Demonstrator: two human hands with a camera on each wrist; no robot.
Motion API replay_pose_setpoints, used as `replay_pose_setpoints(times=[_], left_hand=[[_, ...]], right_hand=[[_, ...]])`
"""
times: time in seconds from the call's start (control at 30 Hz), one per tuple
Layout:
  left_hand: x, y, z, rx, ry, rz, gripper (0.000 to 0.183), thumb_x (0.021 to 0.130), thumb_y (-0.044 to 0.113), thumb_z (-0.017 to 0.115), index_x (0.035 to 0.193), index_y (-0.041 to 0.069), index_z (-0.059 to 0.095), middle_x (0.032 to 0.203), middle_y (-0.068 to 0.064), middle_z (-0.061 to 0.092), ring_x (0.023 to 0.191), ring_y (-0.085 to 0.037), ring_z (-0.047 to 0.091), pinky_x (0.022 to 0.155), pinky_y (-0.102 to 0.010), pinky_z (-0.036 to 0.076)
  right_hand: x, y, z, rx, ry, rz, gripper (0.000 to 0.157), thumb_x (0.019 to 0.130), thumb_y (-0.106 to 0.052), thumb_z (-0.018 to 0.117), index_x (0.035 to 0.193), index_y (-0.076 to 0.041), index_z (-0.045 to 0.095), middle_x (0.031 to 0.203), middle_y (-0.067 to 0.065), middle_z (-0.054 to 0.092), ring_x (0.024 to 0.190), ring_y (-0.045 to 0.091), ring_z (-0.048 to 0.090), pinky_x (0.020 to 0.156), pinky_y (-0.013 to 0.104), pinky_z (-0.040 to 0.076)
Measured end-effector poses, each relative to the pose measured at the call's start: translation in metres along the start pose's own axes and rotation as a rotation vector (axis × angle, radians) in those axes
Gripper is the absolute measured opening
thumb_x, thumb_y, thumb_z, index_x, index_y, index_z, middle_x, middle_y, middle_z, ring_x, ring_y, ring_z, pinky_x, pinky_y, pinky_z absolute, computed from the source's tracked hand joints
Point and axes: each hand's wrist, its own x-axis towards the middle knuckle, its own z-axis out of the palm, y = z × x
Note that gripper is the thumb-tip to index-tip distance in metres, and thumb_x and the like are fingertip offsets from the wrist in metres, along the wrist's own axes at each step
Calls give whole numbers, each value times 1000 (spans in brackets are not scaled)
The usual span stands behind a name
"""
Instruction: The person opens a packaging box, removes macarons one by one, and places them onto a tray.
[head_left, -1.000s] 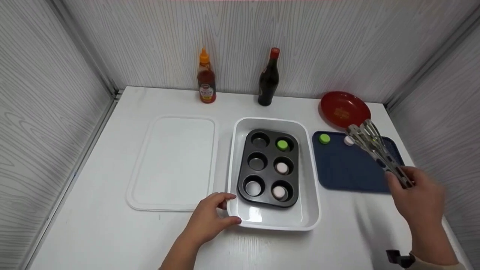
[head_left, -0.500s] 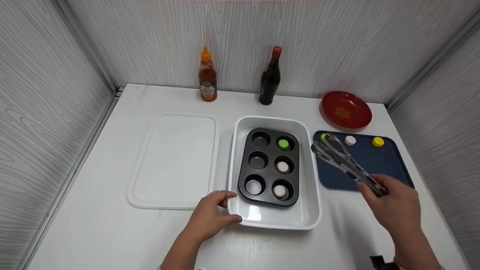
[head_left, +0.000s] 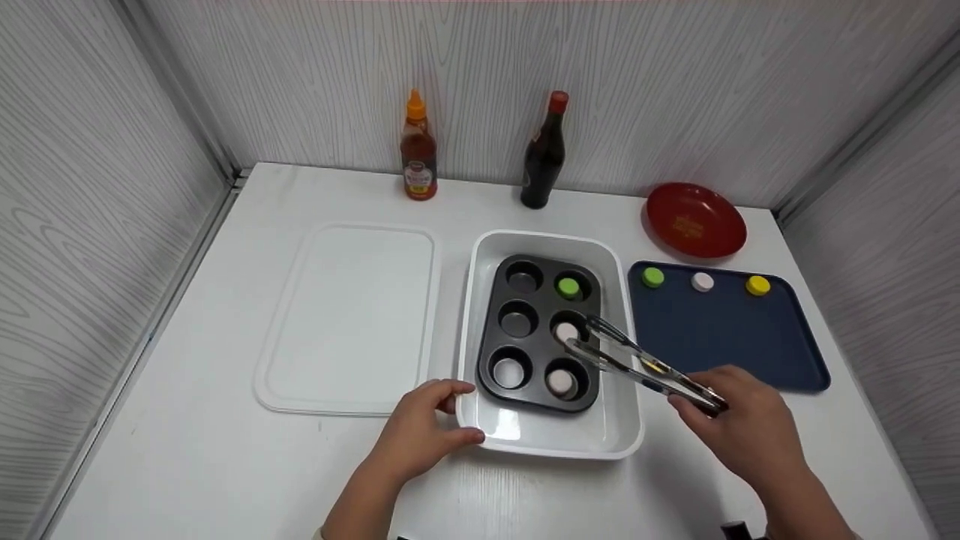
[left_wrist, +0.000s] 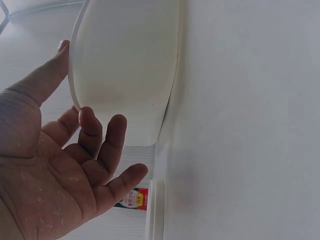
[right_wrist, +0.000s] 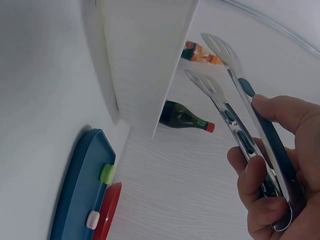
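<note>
In the head view, my left hand [head_left: 427,427] holds the near left corner of a white tub [head_left: 465,330], thumb and index finger at its rim [left_wrist: 72,75]. A dark muffin tin [head_left: 540,322] lies inside the tub. One green cap [head_left: 568,288] and two pale pink caps [head_left: 560,382] sit in its right-hand cups; the left-hand cups hold nothing. My right hand [head_left: 742,420] grips metal tongs [head_left: 637,367], their arms apart. The tongs' tips are over the middle right cup, around or just above its pink cap [head_left: 565,332]; I cannot tell whether they touch it.
A blue tray [head_left: 720,337] to the right bears a green, a pink and a yellow cap [head_left: 757,285]. Behind it lies a red plate [head_left: 697,221]. A sauce bottle [head_left: 418,157] and a dark bottle [head_left: 544,154] stand at the back. A white lid [head_left: 352,322] lies left.
My right hand has brought the tongs leftward from above the blue tray to the muffin tin, and their arms have spread. My left hand stays at the tub's corner.
</note>
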Motion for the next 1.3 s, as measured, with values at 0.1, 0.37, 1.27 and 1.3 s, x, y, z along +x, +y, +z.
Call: replay_pose_setpoints(times=[0.1,0.37,1.27,1.3], left_hand=[[0,0,0,2,2,3,61,79,29,95,131,9,71,95,-3,58,102,-25,61,86,-41,50],[1,-2,1,-3,3,1,61,79,29,95,131,10,71,96,-1,58,102,-25,62,86,-41,50],[1,-2,1,25,11,24,59,79,27,95,130,11,72,94,-3,58,100,-24,62,86,-40,50],[1,-2,1,26,12,24,59,79,27,95,130,11,72,94,-3,58,100,-24,62,86,-40,50]], right_hand=[[-1,-5,0,-4,0,-22,26,74,-13,97,94,-13,81,89,-4,71,64,5,58,51,28,46],[-3,-14,3,-36,-72,23,24,77,-16,95,98,-16,83,85,-7,68,65,9,53,51,32,42],[-1,-32,14,-144,-308,53,14,82,-17,91,91,-17,81,84,-5,65,62,8,53,52,34,44],[-1,-32,14,-141,-306,53,14,82,-16,92,91,-17,81,84,-5,65,62,8,52,52,34,44]])
